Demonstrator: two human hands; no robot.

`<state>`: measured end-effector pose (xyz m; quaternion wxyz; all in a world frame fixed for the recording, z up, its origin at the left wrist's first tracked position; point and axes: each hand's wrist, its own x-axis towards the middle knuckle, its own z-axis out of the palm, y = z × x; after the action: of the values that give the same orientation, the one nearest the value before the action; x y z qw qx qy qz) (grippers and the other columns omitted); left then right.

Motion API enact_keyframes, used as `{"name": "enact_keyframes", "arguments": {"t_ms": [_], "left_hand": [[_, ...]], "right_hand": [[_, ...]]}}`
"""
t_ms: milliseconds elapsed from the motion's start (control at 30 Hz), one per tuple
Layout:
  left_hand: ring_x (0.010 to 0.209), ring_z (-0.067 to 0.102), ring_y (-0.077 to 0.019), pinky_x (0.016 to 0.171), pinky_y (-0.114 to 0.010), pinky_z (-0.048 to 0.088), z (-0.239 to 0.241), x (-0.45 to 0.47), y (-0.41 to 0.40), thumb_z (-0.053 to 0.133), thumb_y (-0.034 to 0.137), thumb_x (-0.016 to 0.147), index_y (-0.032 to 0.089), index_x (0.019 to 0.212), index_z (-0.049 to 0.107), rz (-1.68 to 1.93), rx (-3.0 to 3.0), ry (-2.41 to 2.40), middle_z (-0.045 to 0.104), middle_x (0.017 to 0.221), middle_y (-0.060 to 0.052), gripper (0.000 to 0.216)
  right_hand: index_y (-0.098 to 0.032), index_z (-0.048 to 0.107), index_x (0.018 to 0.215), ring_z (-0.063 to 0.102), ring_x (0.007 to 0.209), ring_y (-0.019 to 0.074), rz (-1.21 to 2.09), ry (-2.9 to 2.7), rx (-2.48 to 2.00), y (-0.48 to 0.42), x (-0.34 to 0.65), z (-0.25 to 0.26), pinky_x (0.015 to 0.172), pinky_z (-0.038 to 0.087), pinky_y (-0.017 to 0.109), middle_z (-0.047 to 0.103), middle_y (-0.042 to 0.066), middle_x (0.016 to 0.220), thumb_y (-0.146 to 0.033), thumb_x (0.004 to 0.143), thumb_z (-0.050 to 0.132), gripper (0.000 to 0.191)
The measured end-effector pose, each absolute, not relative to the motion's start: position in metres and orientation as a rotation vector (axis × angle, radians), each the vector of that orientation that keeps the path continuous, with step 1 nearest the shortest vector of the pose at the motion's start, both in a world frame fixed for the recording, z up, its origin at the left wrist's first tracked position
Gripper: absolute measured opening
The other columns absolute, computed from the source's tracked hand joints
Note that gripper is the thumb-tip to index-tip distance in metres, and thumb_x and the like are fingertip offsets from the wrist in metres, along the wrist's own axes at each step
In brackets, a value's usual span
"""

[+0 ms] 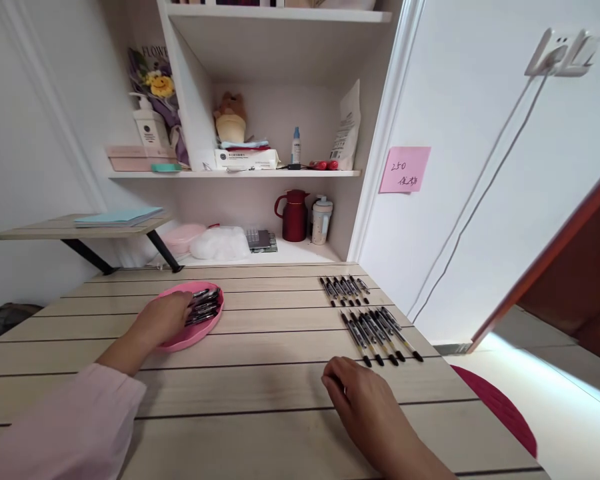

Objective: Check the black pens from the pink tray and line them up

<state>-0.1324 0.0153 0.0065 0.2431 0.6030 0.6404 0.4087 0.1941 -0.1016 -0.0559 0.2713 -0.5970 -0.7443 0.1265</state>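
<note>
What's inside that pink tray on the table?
Dark pens lie piled in the pink tray. The left hand covers its left part, so what lies beneath is hidden.

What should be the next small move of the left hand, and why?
Probably close the left hand on one of the pens in the pink tray: its fingers touch them, and the right hand rests open on the table.

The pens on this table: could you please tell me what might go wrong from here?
The right hand rests close to the near row of pens; a nudge could scatter them. That row lies near the right edge of the table, so a pen might roll off. The left hand reaches into the pink dish, which could slide or tip.
</note>
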Motion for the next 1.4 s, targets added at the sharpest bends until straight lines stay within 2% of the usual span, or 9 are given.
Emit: {"name": "enact_keyframes", "arguments": {"t_ms": [133, 233, 333, 500, 733, 867, 1000, 1233, 1400], "left_hand": [[0.045, 0.047, -0.0103, 0.046, -0.019, 0.031, 0.006, -0.077, -0.011, 0.058, 0.032, 0.067, 0.019, 0.070, 0.058, 0.952, 1.718, 1.508, 0.049, 0.051, 0.006, 0.013], [0.038, 0.035, -0.0054, 0.037, -0.017, 0.026, -0.014, -0.020, -0.030, 0.055, 0.033, 0.071, 0.020, 0.078, 0.054, 0.846, 1.400, 1.060, 0.051, 0.060, 0.005, 0.015], [0.035, 0.027, -0.0024, 0.034, -0.015, 0.015, -0.043, 0.026, -0.039, 0.056, 0.032, 0.070, 0.018, 0.085, 0.055, 0.851, 1.160, 0.927, 0.050, 0.059, 0.005, 0.021], [0.034, 0.019, -0.0016, 0.036, -0.017, 0.008, -0.076, 0.054, -0.038, 0.058, 0.038, 0.068, 0.018, 0.098, 0.055, 0.876, 0.933, 0.943, 0.038, 0.052, 0.009, 0.036], [0.037, 0.020, -0.0031, 0.036, -0.018, 0.012, -0.078, 0.045, -0.040, 0.060, 0.035, 0.067, 0.023, 0.121, 0.043, 0.832, 0.946, 0.843, 0.035, 0.054, 0.009, 0.058], [0.036, 0.023, -0.0023, 0.035, -0.018, 0.013, -0.081, 0.043, -0.038, 0.056, 0.036, 0.071, 0.024, 0.119, 0.044, 0.844, 0.960, 0.809, 0.047, 0.063, 0.005, 0.051], [0.034, 0.024, -0.0017, 0.033, -0.018, 0.013, -0.083, 0.043, -0.035, 0.057, 0.034, 0.068, 0.022, 0.110, 0.050, 0.846, 0.958, 0.833, 0.053, 0.068, 0.003, 0.044], [0.033, 0.023, -0.0018, 0.033, -0.018, 0.012, -0.087, 0.040, -0.032, 0.056, 0.031, 0.067, 0.020, 0.111, 0.049, 0.867, 0.899, 0.819, 0.053, 0.065, 0.004, 0.046], [0.034, 0.024, -0.0020, 0.034, -0.018, 0.011, -0.091, 0.038, -0.027, 0.057, 0.030, 0.066, 0.019, 0.111, 0.048, 0.904, 0.867, 0.807, 0.052, 0.064, 0.004, 0.047]], "right_hand": [[-0.019, 0.052, 0.063, 0.051, 0.059, 0.0128, 0.759, -1.791, -1.355, -0.074, 0.173, -0.040, 0.054, 0.034, 0.023, 0.056, 0.000, 0.060, -0.035, 0.081, 0.044, 0.026], [-0.017, 0.055, 0.085, 0.054, 0.063, 0.0119, 1.219, -1.348, -1.037, -0.048, 0.151, -0.043, 0.055, 0.039, 0.022, 0.061, 0.002, 0.073, -0.050, 0.078, 0.045, 0.035], [-0.016, 0.051, 0.085, 0.042, 0.041, 0.0059, 1.337, -0.953, -0.914, -0.027, 0.134, -0.058, 0.039, 0.032, 0.020, 0.061, 0.001, 0.071, -0.058, 0.071, 0.049, 0.044], [-0.018, 0.047, 0.073, 0.034, 0.031, 0.0047, 1.275, -0.687, -1.082, -0.013, 0.132, -0.085, 0.030, 0.021, 0.018, 0.053, -0.004, 0.053, -0.058, 0.066, 0.054, 0.041], [-0.019, 0.048, 0.084, 0.033, 0.029, 0.0046, 1.366, -0.694, -1.054, -0.012, 0.142, -0.075, 0.027, 0.015, 0.016, 0.057, -0.003, 0.057, -0.059, 0.069, 0.050, 0.043], [-0.018, 0.048, 0.071, 0.041, 0.041, 0.0057, 1.275, -0.843, -0.999, -0.006, 0.148, -0.075, 0.035, 0.024, 0.016, 0.053, -0.004, 0.055, -0.053, 0.068, 0.057, 0.036], [-0.017, 0.044, 0.055, 0.035, 0.041, 0.0051, 1.141, -1.006, -1.021, 0.002, 0.154, -0.083, 0.041, 0.027, 0.018, 0.039, -0.007, 0.044, -0.048, 0.067, 0.061, 0.037], [-0.017, 0.051, 0.073, 0.052, 0.054, 0.0100, 0.881, -0.901, -1.094, 0.026, 0.192, -0.065, 0.051, 0.041, 0.022, 0.055, -0.001, 0.065, -0.048, 0.071, 0.054, 0.031], [-0.015, 0.057, 0.086, 0.057, 0.055, 0.0111, 0.577, -1.396, -1.639, 0.058, 0.237, -0.034, 0.051, 0.041, 0.021, 0.064, 0.004, 0.071, -0.031, 0.080, 0.040, 0.024]]}}
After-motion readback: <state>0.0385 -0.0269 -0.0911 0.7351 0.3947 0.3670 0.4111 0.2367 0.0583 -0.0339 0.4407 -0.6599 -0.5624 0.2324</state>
